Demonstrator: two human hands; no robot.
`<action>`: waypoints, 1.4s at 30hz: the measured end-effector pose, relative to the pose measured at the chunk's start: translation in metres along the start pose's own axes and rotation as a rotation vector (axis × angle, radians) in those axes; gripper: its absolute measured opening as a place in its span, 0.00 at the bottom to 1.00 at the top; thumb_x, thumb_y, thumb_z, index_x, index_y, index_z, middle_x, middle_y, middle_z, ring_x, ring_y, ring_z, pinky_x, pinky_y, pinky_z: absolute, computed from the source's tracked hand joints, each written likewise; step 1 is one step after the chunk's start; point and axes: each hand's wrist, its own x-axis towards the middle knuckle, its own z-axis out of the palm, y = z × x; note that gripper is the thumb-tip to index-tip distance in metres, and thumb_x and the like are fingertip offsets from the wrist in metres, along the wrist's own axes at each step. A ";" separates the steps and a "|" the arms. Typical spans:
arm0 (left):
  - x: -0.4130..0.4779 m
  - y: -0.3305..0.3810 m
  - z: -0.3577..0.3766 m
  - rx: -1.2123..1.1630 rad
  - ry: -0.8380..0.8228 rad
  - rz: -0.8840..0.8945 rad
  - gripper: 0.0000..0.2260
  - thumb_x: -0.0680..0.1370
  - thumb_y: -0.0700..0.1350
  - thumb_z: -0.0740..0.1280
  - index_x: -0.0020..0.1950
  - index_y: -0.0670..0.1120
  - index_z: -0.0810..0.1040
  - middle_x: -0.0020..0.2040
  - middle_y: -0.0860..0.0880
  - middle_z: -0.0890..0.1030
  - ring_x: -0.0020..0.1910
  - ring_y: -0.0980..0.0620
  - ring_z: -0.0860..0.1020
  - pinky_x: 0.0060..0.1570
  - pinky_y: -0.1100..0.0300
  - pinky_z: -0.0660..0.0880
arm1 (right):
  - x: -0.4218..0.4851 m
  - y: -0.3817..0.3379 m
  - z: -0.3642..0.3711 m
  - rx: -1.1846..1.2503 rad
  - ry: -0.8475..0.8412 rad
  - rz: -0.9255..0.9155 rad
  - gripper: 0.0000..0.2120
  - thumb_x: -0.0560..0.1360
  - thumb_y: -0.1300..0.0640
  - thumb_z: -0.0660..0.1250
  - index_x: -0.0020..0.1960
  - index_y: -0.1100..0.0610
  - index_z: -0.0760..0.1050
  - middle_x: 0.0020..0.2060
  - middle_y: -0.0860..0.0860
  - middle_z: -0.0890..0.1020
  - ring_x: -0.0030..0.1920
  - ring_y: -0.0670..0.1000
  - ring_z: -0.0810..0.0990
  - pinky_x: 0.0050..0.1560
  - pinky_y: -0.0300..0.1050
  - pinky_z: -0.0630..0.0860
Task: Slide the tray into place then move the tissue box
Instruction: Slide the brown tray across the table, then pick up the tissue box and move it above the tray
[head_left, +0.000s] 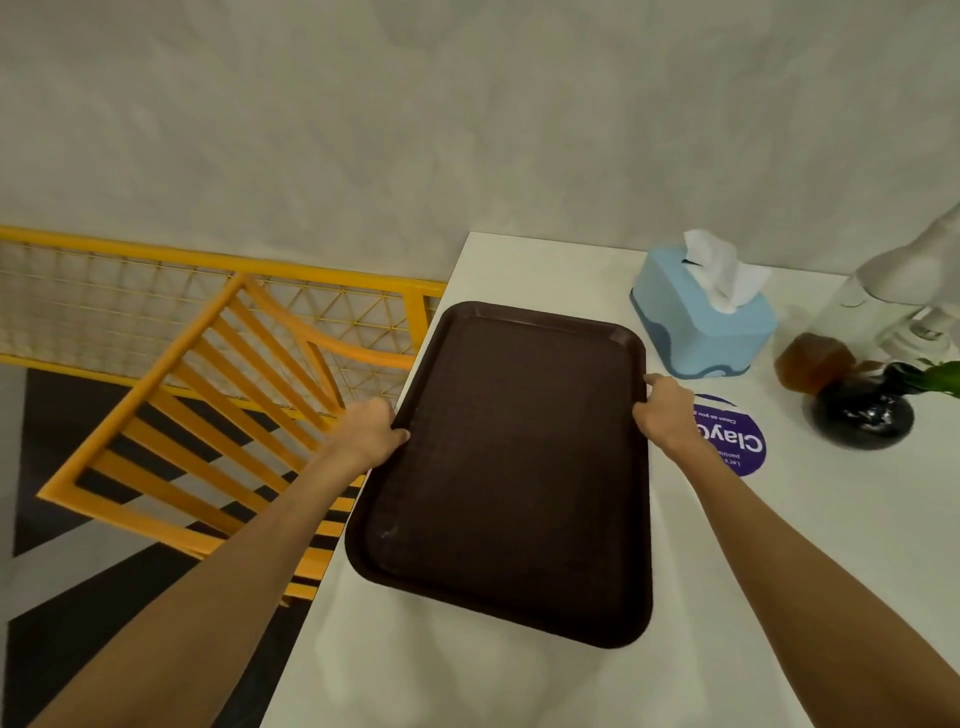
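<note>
A dark brown rectangular tray (506, 467) lies on the white table (519, 686), its left edge hanging slightly past the table's left side. My left hand (371, 426) grips the tray's left rim. My right hand (667, 410) holds the right rim, thumb on top. A light blue tissue box (701, 322) with a white tissue sticking out of its top stands behind and to the right of the tray, a small gap away from its far right corner.
A round purple sticker (737, 441) lies on the table beside my right hand. A black vase (862, 415) with a green leaf, a brown glass object (813, 361) and a white lamp (914, 280) stand at the right. A yellow chair (218, 405) is left of the table.
</note>
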 end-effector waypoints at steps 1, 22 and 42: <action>0.001 0.000 -0.001 0.014 -0.012 0.003 0.14 0.76 0.47 0.69 0.35 0.50 0.66 0.35 0.51 0.72 0.33 0.54 0.71 0.29 0.62 0.64 | 0.001 0.000 0.000 -0.009 0.002 0.004 0.23 0.76 0.61 0.66 0.70 0.63 0.68 0.63 0.62 0.78 0.57 0.64 0.80 0.57 0.54 0.78; 0.057 0.131 -0.061 -0.129 -0.111 0.518 0.21 0.75 0.52 0.68 0.65 0.44 0.74 0.62 0.44 0.78 0.59 0.46 0.76 0.54 0.57 0.70 | 0.001 0.021 -0.049 0.268 0.281 0.212 0.21 0.76 0.60 0.64 0.68 0.62 0.69 0.63 0.61 0.77 0.59 0.60 0.78 0.57 0.53 0.77; 0.171 0.358 0.062 -0.764 -0.128 0.337 0.30 0.77 0.54 0.63 0.76 0.44 0.60 0.74 0.45 0.66 0.70 0.45 0.68 0.65 0.54 0.66 | 0.094 0.043 -0.034 0.652 0.318 0.221 0.43 0.74 0.43 0.66 0.77 0.57 0.46 0.69 0.58 0.63 0.67 0.58 0.69 0.49 0.41 0.70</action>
